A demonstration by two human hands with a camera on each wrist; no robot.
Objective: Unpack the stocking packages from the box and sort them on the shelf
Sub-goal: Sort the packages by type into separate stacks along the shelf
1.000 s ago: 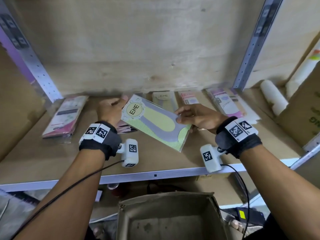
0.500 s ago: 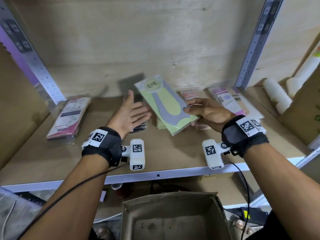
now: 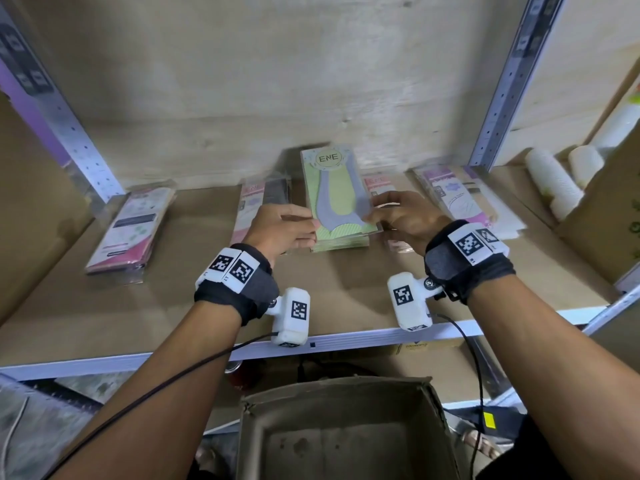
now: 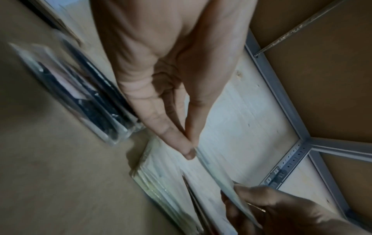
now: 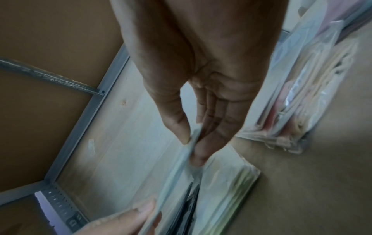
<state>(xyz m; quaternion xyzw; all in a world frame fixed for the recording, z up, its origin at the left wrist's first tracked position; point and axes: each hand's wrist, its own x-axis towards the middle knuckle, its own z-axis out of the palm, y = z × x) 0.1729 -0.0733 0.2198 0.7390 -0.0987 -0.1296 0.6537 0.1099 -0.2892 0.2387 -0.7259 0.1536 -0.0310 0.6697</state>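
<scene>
Nearest me, the open brown cardboard box point(image 3: 346, 431) sits below the shelf edge. Above it, my left hand point(image 3: 280, 230) and right hand point(image 3: 403, 216) each pinch a long edge of the flat green plastic-wrapped stocking package point(image 3: 334, 192), thumb against fingertips, just above its matching green stack point(image 3: 341, 241) on the wooden shelf point(image 3: 173, 306). I should lower it square, edges aligned, then let go. Pink packages point(image 3: 130, 230) lie close either side; white rolls point(image 3: 554, 183) sit far right.
</scene>
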